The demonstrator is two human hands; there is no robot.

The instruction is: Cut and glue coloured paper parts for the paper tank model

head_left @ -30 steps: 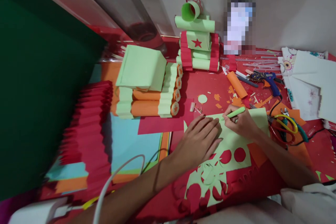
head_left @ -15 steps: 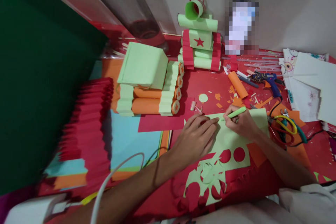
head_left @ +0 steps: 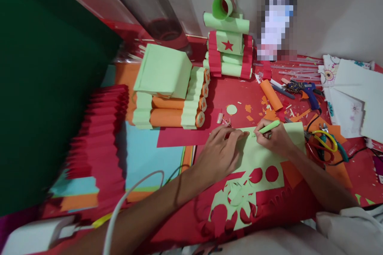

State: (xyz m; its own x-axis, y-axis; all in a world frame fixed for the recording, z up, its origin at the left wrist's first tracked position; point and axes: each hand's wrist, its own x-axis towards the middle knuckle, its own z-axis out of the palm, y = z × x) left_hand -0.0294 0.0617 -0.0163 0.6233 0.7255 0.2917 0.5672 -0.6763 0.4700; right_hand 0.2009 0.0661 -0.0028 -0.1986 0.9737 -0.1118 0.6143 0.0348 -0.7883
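My right hand (head_left: 271, 138) grips a light green pen (head_left: 271, 126), its lower end close to a light green paper sheet (head_left: 269, 155). My left hand (head_left: 221, 147) rests on the sheet's left part, fingers apart and bent, one fingertip reaching toward the pen's lower end. A small pale green piece, too unclear to name, lies between that fingertip and the pen. Two round holes show red near the sheet's lower edge. Below lie cut green paper scraps (head_left: 236, 195). A light green paper disc (head_left: 231, 110) lies beyond my left hand.
At left stand an orange-and-green paper model (head_left: 167, 117) and pleated red paper (head_left: 104, 135). Behind are a green paper model with a red star (head_left: 229, 53) and a bottle (head_left: 161, 20). To the right are scissors (head_left: 329, 142), a glue gun (head_left: 309, 91) and an orange paper roll (head_left: 271, 95).
My left hand's fingers have bent and drawn back slightly to the left. My right hand and the pen have barely moved. The view has shifted slightly.
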